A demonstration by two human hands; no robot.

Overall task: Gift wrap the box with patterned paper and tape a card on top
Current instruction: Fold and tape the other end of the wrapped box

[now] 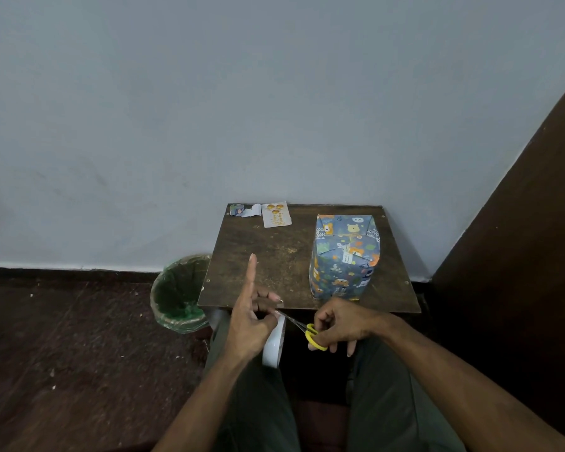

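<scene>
Cutting tape for the card. My left hand point(247, 324) pinched the tape roll point(273, 342) with its index finger raised; my right hand point(340, 324) gripped the yellow-handled scissors point(307, 331), blades at the drawn strip. The wrapped box point(344, 257) stood on the table point(274, 256), right side; the card point(275, 214) lay at the far edge, well apart, beside 1 paper scrap point(244, 210). Next, I judged, the strip must reach the card. The green-lined bin point(177, 293) held contents I could not identify.

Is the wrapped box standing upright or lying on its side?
Upright. The wrapped box stands on the table, its folded, taped end facing up.
</scene>
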